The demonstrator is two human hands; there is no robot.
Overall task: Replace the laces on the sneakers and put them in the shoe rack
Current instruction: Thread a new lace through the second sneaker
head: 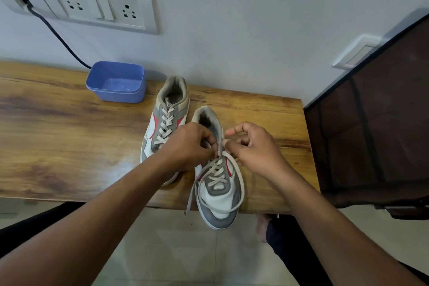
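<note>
My left hand (188,144) and right hand (253,146) both pinch the lace (242,184) over the shoe (220,201); it looks soft and limp, so I'd hold it close to the eyelets.

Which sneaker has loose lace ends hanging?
The nearer sneaker, its lace pinched by left hand and right hand; the farther sneaker shows none.

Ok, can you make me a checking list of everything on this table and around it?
Surface: wooden table.
Job's things: far sneaker laced; near sneaker toe overhangs the table's edge, its lace hanging loose.
Clutter: blue plastic tub.
Grips: left hand and right hand both pinch the lace near the top eyelets.
Cables: dark cable runs down the wall behind the tub.
Surroundings: socket plate, dark fabric cabinet, tiled floor.
</note>
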